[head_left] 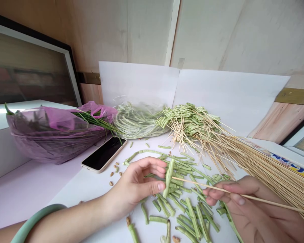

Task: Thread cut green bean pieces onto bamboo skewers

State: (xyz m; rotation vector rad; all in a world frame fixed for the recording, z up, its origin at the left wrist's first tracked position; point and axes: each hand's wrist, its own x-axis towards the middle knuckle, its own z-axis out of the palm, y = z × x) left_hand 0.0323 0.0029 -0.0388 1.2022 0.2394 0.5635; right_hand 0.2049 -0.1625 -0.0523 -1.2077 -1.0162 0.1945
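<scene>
A short cut piece of green bean (pixel 169 177) stands nearly upright between the thumb and fingers of my left hand (pixel 142 180). My right hand (pixel 253 206) pinches a thin bamboo skewer (pixel 200 183), whose tip meets the side of that bean piece. Whether the tip has gone in, I cannot tell. Under and around both hands lie many loose cut bean pieces (pixel 192 216) on a white surface. Beyond them rests a pile of skewered bean pieces (pixel 190 116), their sticks pointing toward me and to the right.
A large bundle of bare skewers (pixel 263 162) lies at the right. Long beans in a clear plastic bag (pixel 139 121) sit at the back, beside a purple bag (pixel 55 135) of green vegetables. A phone (pixel 105 153) lies left of centre. White boards (pixel 139 81) stand behind.
</scene>
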